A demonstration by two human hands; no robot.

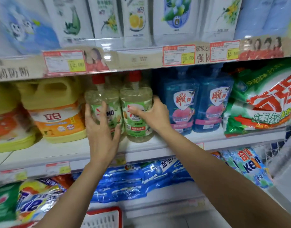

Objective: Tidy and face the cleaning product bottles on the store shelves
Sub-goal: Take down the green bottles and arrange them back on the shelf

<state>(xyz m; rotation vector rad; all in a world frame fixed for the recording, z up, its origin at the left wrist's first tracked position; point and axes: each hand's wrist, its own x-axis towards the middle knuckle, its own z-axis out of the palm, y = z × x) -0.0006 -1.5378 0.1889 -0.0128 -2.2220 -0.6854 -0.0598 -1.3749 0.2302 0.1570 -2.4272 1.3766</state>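
Two clear bottles with green labels and red pump caps stand side by side on the middle shelf (62,152). My left hand (100,129) grips the left clear bottle (102,99) from the front, fingers curled round its lower body. My right hand (153,112) holds the right clear bottle (136,125), thumb across the label and fingers wrapped round its right side. Both bottles stand upright with labels facing out, touching each other.
Yellow jugs with orange labels (57,112) stand to the left, two blue bottles (182,102) and a green detergent bag (263,101) to the right. White refill pouches (136,20) fill the top shelf. Blue detergent bags (136,180) lie on the shelf below. A red basket (105,218) sits at the bottom.
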